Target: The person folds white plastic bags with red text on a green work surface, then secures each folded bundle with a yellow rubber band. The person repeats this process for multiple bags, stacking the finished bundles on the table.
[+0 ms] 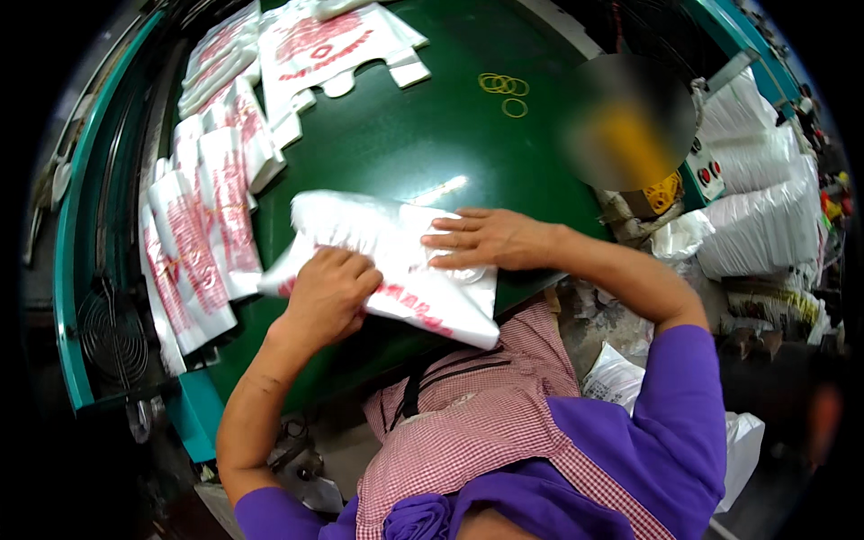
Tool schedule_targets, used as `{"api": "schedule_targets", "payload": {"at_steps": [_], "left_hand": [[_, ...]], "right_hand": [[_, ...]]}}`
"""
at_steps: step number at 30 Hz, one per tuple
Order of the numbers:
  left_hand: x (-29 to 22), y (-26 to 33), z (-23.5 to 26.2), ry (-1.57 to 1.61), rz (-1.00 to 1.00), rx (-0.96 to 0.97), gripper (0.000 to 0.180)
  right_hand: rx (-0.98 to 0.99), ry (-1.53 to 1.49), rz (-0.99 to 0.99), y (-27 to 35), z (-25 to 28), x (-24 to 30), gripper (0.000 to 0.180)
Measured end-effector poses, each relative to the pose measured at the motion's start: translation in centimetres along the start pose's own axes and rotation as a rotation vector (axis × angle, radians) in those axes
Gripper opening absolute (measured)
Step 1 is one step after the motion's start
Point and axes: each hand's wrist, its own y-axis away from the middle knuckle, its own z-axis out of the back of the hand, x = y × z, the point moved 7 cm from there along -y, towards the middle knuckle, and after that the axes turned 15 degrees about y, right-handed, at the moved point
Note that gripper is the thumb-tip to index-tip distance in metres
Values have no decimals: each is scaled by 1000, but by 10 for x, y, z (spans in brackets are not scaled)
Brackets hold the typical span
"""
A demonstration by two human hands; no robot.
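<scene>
A stack of white plastic bags with red print (405, 301) lies folded over on the green table in front of me. My left hand (331, 290) is closed on its near left part, fingers curled into the plastic. With fingers stretched out flat, my right hand (486, 239) presses on the bags' right side. Folded bundles of the same printed bags (193, 247) lie in a row to the left. Farther back is a flat stack of bags with cut-out handles (328, 45).
Several yellow rubber bands (502, 85) lie on the green tabletop (396, 126) at the far right. A control box with red buttons (706, 171) stands beyond the right edge, beside piled white plastic bundles (756, 198). A teal metal frame (76, 216) borders the left.
</scene>
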Motion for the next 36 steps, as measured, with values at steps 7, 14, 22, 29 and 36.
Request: {"api": "schedule_targets", "payload": {"at_steps": [7, 14, 22, 29, 36], "left_hand": [[42, -14, -30, 251, 107, 153, 26], [-35, 8, -45, 103, 212, 246, 48], [67, 29, -31, 127, 734, 8, 35], [39, -6, -48, 423, 490, -1, 66], [0, 26, -56, 826, 432, -105, 42]], "right_hand": [[115, -350, -40, 13, 19, -11, 46], [115, 5, -285, 8, 40, 61, 65], [43, -521, -753, -1, 6, -41, 41], [-167, -620, -796, 16, 5, -111, 37], [-147, -49, -1154, 85, 4, -194, 19]]}}
